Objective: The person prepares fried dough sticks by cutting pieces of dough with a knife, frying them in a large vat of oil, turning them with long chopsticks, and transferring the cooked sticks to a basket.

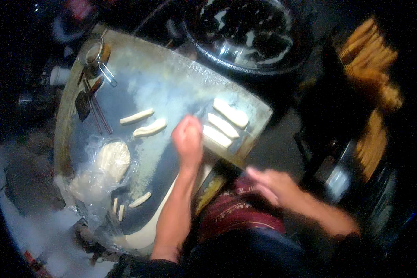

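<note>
My left hand (187,133) is curled into a fist above the metal-topped work surface (180,90), with nothing visible in it. To its right lie several thick dough strips (231,113). My right hand (272,186), blurred, grips the end of a long blade, apparently a knife (224,153), which runs toward my left hand beside the nearest strip. A long band of dough (144,234) passes partly under my left forearm. Two narrower dough strips (149,127) lie left of my fist. Farther left, a dough lump (114,158) is partly wrapped in clear plastic film (93,208).
A large wok (243,66) with dark, shiny liquid stands beyond the surface. A wire strainer (93,54) and chopsticks (97,107) are at the far left. Small dough pieces (139,200) lie near the plastic. Golden fried dough sticks (368,59) are piled at right.
</note>
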Motion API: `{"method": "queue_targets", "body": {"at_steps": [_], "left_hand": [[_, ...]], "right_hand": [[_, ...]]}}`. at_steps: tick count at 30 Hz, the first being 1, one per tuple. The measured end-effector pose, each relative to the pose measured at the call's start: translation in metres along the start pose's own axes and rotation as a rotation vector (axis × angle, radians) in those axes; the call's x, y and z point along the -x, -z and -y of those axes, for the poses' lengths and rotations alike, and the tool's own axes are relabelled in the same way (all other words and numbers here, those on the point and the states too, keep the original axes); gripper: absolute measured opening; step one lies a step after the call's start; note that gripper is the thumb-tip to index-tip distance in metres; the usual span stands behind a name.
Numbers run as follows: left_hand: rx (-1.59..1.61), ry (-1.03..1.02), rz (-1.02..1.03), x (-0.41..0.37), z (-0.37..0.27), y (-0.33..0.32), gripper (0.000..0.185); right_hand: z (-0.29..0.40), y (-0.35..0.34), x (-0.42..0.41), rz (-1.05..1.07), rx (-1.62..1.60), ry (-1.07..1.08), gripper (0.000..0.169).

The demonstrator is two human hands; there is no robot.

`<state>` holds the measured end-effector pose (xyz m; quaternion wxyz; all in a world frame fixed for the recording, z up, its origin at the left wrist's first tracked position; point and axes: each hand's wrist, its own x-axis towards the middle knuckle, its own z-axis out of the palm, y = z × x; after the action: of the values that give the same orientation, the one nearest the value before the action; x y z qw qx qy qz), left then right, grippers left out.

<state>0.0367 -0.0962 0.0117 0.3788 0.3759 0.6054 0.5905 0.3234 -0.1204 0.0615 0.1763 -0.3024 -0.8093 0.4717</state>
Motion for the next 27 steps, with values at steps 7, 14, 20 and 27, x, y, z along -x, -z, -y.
{"method": "queue_targets", "body": {"at_steps": [7, 14, 20, 27], "left_hand": [[-0.078, 0.091, -0.056, 0.008, 0.033, 0.0, 0.02], [-0.076, 0.094, -0.061, -0.012, 0.032, 0.015, 0.023], [-0.041, 0.064, 0.003, 0.016, 0.035, -0.008, 0.022], [-0.195, 0.079, 0.021, 0.071, 0.05, -0.038, 0.019]], "right_hand": [[-0.007, -0.008, 0.003, 0.064, -0.005, -0.113, 0.059], [-0.005, -0.019, -0.021, -0.005, -0.021, -0.087, 0.058], [-0.008, -0.011, 0.016, 0.031, 0.018, -0.133, 0.047], [-0.002, 0.004, 0.079, 0.159, 0.06, -0.304, 0.055]]}}
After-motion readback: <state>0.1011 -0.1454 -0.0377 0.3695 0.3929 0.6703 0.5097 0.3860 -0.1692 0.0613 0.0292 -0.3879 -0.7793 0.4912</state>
